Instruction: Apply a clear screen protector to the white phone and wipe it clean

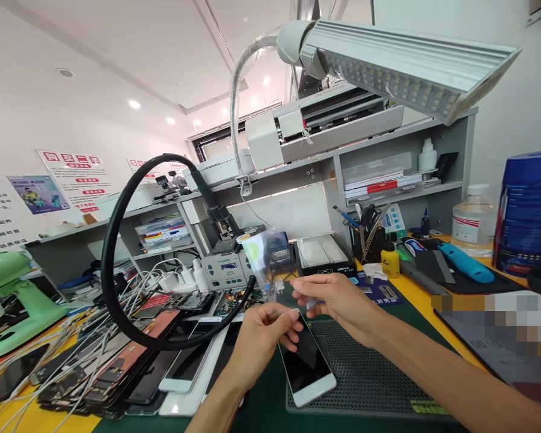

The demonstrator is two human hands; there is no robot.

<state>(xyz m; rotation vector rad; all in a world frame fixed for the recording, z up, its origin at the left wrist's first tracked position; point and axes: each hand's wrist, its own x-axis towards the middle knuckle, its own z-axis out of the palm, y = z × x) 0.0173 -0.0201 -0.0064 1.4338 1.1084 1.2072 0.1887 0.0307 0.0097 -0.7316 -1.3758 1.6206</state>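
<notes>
A phone with a white frame and dark screen [305,364] lies face up on a grey perforated mat [369,367]. Over its upper end, my left hand [268,331] is closed, thumb against curled fingers; what they hold, if anything, is hidden. Just right of it, my right hand [336,304] is closed in a pinch, with a small clear piece showing under the fingers, too unclear to name. Behind both hands stands a clear plastic sheet or bag with a green round mark [253,251]; whether a hand touches it I cannot tell.
Several phones and phone parts [157,337] are piled at left, beside white cables. A thick black hose [110,258] loops over them from a control box [228,270]. A lamp [397,66] hangs overhead. At right are a yellow bottle [390,262] and blue-handled tool [466,263].
</notes>
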